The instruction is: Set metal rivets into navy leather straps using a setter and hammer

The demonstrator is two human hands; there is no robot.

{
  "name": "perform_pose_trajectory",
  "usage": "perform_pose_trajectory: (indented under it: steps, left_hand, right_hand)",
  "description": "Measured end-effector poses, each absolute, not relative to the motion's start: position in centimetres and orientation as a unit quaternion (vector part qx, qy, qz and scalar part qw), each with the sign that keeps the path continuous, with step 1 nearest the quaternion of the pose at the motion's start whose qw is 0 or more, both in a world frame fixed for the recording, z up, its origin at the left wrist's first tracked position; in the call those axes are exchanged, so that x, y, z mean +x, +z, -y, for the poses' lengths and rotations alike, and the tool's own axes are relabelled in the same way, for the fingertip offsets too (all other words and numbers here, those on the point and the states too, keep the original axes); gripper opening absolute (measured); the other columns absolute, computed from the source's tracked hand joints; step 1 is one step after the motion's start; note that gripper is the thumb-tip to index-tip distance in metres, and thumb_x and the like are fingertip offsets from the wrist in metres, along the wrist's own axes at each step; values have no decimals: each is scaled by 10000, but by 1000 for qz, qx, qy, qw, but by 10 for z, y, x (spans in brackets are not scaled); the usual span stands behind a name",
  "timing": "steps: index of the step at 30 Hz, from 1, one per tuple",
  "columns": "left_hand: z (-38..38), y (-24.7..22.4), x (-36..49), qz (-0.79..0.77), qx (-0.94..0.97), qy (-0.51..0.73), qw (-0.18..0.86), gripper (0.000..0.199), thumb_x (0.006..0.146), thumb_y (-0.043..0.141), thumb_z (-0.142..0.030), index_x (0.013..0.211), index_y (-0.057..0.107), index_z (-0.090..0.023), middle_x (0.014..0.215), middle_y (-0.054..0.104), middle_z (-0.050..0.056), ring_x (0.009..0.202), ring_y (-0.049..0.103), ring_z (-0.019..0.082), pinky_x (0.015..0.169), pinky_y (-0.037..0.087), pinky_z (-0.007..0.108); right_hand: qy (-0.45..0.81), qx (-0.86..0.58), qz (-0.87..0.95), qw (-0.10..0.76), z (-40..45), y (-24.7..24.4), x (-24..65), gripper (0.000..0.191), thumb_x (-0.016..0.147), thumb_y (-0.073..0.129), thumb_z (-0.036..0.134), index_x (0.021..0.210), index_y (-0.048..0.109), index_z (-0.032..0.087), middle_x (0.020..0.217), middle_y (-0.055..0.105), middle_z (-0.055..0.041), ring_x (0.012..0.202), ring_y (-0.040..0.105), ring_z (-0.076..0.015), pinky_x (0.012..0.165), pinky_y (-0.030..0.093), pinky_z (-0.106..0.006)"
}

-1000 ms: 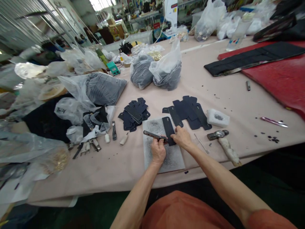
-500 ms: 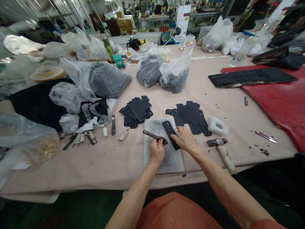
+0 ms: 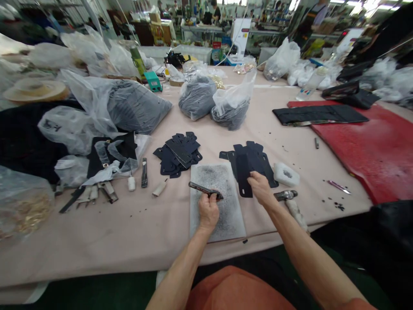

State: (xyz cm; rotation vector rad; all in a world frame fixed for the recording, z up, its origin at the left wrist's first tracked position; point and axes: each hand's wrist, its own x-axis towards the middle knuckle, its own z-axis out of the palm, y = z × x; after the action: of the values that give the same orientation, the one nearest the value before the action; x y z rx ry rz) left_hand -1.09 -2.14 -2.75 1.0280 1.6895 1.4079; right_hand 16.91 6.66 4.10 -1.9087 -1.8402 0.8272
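Observation:
Over the white, black-speckled board (image 3: 230, 224), my left hand (image 3: 209, 211) is closed around a slim dark metal tool (image 3: 201, 188), likely a punch. My right hand (image 3: 260, 188), to the right of the board, pinches the edge of a dark flat strip (image 3: 244, 172) with a small slot near its lower end. That strip lies over a pile of similar dark pieces (image 3: 266, 165). Another heap of dark cut pieces (image 3: 180, 150) sits beyond the board's left corner. Close to my right wrist is a hammer (image 3: 285, 195), its handle partly hidden by the forearm.
A white block (image 3: 286, 173) lies beside the right pile. Several small tools, including a black-and-silver one (image 3: 144, 172), lie on the left. Filled plastic bags (image 3: 196, 99) stand at the back. Red sheet material (image 3: 348, 142) covers the table's right side, near a pink pen-like tool (image 3: 338, 187).
My right hand has carried the dark strip off the board, rightward onto the right pile. My left hand still holds the metal tool over the board. The view has shifted slightly.

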Motion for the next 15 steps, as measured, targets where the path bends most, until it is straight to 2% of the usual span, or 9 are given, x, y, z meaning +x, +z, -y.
perform_pose_trajectory:
  steps: [3,5,9,15]
  left_hand:
    - [21,-24,-11,-648,398,546,353,248,904,504,-350,955,653,-159,835,742,86,750,729,230,718,608,353]
    - [21,-23,-11,-643,401,546,357,252,909,502,-353,958,653,-158,838,745,84,756,730,228,725,611,355]
    - [21,-24,-12,-646,411,537,353,254,910,497,-340,966,657,-150,845,742,93,765,729,229,720,613,354]
    - [22,-26,-12,-665,434,516,323,247,903,506,-320,969,673,-150,878,745,106,810,728,237,743,612,358]
  right_hand:
    - [517,-585,406,475,-63,44,179,161,735,627,330,801,567,195,720,659,11,625,605,-148,646,502,-293]
    - [592,-509,281,558,-59,43,177,248,628,741,295,715,530,198,663,629,39,594,584,-128,655,512,-299]
    - [625,-487,180,582,-52,35,163,259,597,775,189,682,530,197,645,634,46,612,596,-124,661,524,-295]
    - [677,-456,109,568,-54,24,150,198,644,720,141,798,624,220,787,718,23,736,667,-158,731,553,-337]
